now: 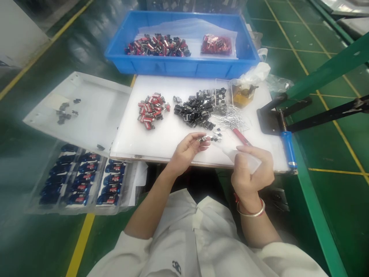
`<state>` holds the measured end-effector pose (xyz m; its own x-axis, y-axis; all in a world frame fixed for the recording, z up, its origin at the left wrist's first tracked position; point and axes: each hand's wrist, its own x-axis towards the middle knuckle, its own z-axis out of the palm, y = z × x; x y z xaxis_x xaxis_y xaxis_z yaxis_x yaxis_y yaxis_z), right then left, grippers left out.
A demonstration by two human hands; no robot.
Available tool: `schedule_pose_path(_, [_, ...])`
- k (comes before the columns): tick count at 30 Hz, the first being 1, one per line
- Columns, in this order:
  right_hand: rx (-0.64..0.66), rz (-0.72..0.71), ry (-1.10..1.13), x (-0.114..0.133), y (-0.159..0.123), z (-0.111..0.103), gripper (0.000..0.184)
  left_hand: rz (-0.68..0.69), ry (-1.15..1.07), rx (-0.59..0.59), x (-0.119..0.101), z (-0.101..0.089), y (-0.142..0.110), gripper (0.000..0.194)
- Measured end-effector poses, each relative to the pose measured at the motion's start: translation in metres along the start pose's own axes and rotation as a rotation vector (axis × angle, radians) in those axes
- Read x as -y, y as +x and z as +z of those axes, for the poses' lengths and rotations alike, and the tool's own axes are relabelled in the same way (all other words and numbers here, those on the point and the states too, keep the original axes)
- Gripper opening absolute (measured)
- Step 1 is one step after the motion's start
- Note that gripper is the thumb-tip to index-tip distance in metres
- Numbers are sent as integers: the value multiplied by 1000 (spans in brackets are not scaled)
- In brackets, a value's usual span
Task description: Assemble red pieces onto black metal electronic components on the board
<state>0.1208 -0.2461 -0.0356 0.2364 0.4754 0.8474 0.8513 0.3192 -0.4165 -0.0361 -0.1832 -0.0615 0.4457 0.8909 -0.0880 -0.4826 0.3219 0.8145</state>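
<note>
White board [127,134] ahead of the hands, green floor [340,215] with yellow lines [336,170], left hand [184,152] pinching a small connector [203,139], long axis pointing rightward, right hand [252,171] holding clear film [245,159]

The left hand [184,152] hides most of the tiny part [204,139], too small to identify; the clear piece [245,161] at the right hand [252,173] blurs.
</note>
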Motion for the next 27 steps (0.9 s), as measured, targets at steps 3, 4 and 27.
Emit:
schedule_pose_path(3, [-49,58,-7,4,5,-3,16,4,22,2,2,-2,1,37])
schedule_pose_path(4, [-68,77,-10,5,7,-4,18,8,33,0,3,-2,1,37])
schedule_pose_path(27, [-81,153,-69,4,-6,-16,24,231,439,-167,21,8,-7,44])
